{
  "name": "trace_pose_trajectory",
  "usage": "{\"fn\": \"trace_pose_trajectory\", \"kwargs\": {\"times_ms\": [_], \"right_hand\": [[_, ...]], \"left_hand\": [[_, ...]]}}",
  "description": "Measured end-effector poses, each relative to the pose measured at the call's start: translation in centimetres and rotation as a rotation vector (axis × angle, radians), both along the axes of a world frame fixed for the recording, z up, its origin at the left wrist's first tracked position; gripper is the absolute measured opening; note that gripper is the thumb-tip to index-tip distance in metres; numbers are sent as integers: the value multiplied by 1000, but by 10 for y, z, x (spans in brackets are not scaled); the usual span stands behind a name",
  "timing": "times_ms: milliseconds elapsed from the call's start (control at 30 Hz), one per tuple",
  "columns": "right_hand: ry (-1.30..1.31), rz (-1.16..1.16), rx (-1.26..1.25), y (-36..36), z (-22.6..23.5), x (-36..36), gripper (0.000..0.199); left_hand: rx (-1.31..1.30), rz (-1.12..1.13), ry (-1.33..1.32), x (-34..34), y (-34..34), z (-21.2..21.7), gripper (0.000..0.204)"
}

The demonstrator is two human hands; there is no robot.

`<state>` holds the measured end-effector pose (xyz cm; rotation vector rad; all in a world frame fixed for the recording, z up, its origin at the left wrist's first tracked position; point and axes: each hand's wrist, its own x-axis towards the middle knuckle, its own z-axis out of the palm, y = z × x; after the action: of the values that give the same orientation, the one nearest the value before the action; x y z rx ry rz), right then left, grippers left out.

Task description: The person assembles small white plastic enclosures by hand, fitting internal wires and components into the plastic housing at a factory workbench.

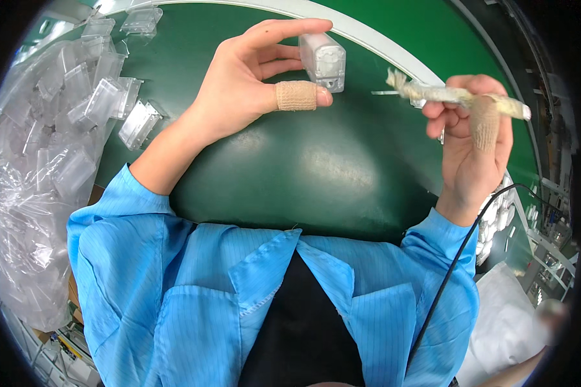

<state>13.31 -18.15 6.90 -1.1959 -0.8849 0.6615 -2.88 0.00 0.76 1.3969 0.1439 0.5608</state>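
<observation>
Both hands up over the green belt [290, 174], head view, only view here. Left hand [252, 84] pinches a small clear plastic housing [323, 59] btwn forefinger on top and taped thumb [300, 95] below; other fingers curled loose behind it. Housing is held off the belt, upright-ish, just left of the white belt rim [368, 32]. Right hand [474, 138] is closed round a rag-wrapped stick tool [452, 95], frayed tip pointing left toward the housing, not touching it, gap btwn them. Thumb on that hand taped too. Step looks like swab/wipe of the part, approach stage. Next move prob needs tip brought to the housing face w/ left hand holding steady. Pile of clear trays in plastic bag [58, 122] at far left. Black cable [458, 258] runs over blue sleeve [445, 271].
</observation>
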Motion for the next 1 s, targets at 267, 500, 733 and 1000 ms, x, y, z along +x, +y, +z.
{"fn": "trace_pose_trajectory", "kwargs": {"times_ms": [267,500,733,1000], "right_hand": [[-379,5,3,20,-6,-14,26],[-469,57,-24,17,-6,-5,26],[-447,60,-41,18,-5,-4,25],[-761,21,36,19,-3,-13,25]], "left_hand": [[75,16,15,-1,1,-2,58],[102,17,55,-3,3,-3,58],[117,17,79,-2,3,-1,60],[126,16,107,-2,4,0,57]]}}
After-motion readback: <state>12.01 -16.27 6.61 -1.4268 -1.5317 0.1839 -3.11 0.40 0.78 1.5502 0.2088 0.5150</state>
